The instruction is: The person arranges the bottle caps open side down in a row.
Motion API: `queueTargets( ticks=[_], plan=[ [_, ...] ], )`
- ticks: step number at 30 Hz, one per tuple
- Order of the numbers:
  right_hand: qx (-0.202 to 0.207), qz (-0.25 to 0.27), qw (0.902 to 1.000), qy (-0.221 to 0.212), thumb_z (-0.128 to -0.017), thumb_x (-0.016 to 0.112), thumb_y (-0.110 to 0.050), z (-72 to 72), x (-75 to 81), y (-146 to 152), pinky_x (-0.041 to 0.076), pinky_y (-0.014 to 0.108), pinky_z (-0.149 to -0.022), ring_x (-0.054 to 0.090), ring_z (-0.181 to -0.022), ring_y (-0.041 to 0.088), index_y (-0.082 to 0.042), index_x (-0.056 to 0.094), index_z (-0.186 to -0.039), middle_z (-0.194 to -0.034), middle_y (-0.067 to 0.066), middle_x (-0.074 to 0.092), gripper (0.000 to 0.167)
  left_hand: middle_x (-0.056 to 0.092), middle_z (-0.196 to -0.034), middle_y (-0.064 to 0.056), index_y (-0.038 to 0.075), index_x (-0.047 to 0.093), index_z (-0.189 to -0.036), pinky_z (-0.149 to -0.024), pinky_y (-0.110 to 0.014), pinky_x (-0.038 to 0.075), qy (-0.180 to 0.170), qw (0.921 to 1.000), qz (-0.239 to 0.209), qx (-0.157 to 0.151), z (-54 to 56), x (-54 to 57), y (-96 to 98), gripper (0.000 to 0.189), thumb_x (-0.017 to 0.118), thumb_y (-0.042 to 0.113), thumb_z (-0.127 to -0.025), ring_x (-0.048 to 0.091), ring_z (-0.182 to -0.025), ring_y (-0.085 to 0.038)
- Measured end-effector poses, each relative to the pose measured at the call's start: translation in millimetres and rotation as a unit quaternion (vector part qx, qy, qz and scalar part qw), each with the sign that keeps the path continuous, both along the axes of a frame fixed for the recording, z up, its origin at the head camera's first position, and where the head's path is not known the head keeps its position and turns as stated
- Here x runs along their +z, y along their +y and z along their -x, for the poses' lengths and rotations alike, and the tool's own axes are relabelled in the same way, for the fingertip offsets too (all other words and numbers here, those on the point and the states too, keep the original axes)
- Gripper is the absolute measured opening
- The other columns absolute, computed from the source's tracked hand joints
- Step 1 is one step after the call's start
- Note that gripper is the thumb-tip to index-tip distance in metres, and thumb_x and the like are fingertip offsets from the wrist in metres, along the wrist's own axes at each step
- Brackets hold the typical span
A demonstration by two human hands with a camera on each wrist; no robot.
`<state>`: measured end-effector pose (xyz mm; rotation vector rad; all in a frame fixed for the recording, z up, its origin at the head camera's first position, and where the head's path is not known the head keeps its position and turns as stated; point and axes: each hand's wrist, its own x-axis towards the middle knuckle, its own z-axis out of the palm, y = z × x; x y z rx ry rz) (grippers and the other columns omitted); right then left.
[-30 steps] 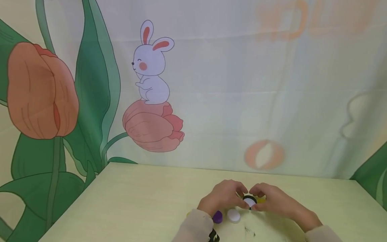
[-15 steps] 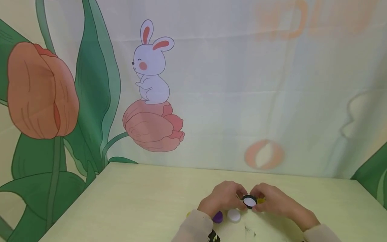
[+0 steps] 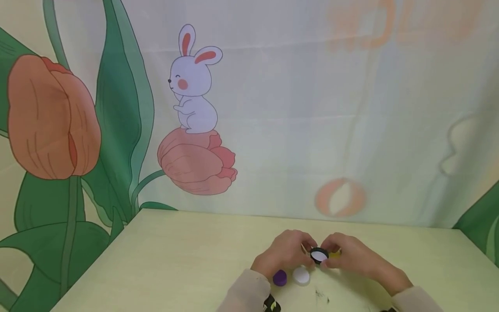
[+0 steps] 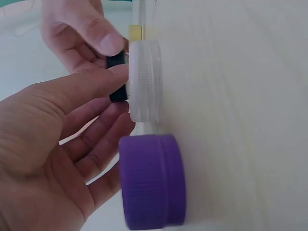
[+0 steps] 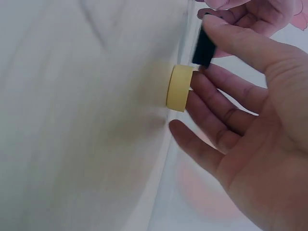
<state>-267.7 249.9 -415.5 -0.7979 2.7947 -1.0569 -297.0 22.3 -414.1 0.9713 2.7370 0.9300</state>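
Both hands hold a black bottle cap [image 3: 319, 256] with a white inner face, raised over the table. My left hand [image 3: 286, 250] pinches its left side between thumb and fingers. From the opposite side, my right hand [image 3: 352, 256] pinches the rim, its thumb showing on the black edge [image 5: 205, 45] in the right wrist view. Just under the right fingers a yellow cap [image 5: 179, 89] sits on the table, partly covered by that hand in the head view. A white cap [image 4: 147, 82] and a purple cap [image 4: 151, 183] stand side by side near the left hand.
The pale tabletop [image 3: 187, 255] reaches back to a printed cloth [image 3: 273, 130] with a rabbit and tulips. Small dark marks [image 3: 322, 297] show on the table between the forearms. A dark patterned band [image 3: 271, 304] is at the left sleeve.
The black cap has tilted between the fingers: its white face was framed mostly at the top, and now the black rim shows all around. Both hands keep their hold in nearly the same place.
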Motion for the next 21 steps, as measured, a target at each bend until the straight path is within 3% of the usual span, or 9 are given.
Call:
queueTargets(
  ticks=[4,9,15,21],
  plan=[
    [-0.016,0.005,0.9997,0.019,-0.09,0.087,-0.032,0.8,2.3,-1.1,0.055,0.039,-0.087,0.065,-0.097,0.015,-0.013,0.072,-0.111,-0.103,-0.007,0.069,0.031,0.075,-0.093,0.007,0.013,0.079,-0.114,-0.076,-0.018,0.049,0.027,0.9996,-0.009,-0.002,0.9,2.0,-1.5,0.037,0.092,0.01,-0.08,0.064,-0.08,0.001],
    [-0.023,0.024,0.999,0.029,-0.092,0.085,-0.036,0.6,4.1,-1.5,0.055,0.038,-0.088,0.065,-0.096,0.012,-0.014,0.072,-0.111,-0.1,-0.009,0.07,0.031,0.074,-0.094,0.007,0.013,0.08,-0.114,-0.072,-0.017,0.048,0.056,0.9982,-0.02,-0.002,1.1,3.8,-2.6,0.035,0.092,0.01,-0.081,0.065,-0.081,-0.002],
    [-0.032,0.051,0.9981,0.012,-0.096,0.081,-0.036,-0.2,7.4,-2.1,0.055,0.033,-0.087,0.066,-0.094,0.013,-0.014,0.072,-0.112,-0.096,-0.007,0.071,0.029,0.073,-0.101,0.006,0.015,0.081,-0.112,-0.07,-0.017,0.048,0.098,0.9947,-0.029,0.012,-0.3,7.5,-2.5,0.032,0.092,0.011,-0.082,0.067,-0.081,-0.003],
    [-0.041,0.063,0.9971,-0.005,-0.1,0.077,-0.036,-1.0,9.3,-2.5,0.056,0.036,-0.086,0.067,-0.093,0.015,-0.013,0.073,-0.113,-0.095,-0.005,0.071,0.027,0.074,-0.103,0.009,0.018,0.081,-0.11,-0.067,-0.016,0.047,0.118,0.991,-0.047,0.041,-2.2,7.4,-2.4,0.025,0.09,0.015,-0.087,0.06,-0.073,0.007]
  ],
)
